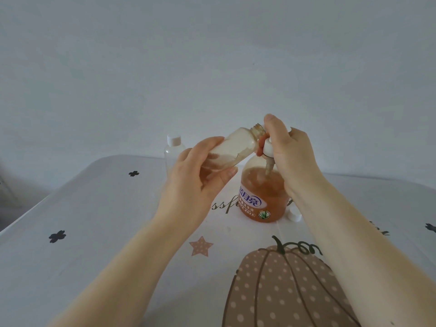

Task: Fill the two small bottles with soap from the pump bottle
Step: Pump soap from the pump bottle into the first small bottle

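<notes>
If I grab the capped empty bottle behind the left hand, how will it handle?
The capped bottle looks clear, thin-walled and empty, so probably very light. Tall and narrow, it may tip if nudged. Its smooth plastic could be slippery.

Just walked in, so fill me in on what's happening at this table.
A person is filling a small bottle with soap. The left hand holds it tilted, its open neck at the nozzle of the orange pump bottle, while the right hand grips the pump head. Soap already coats the bottle's inside. A second small bottle stands capped and clear behind, seemingly empty. A loose white cap lies on the table.
</notes>
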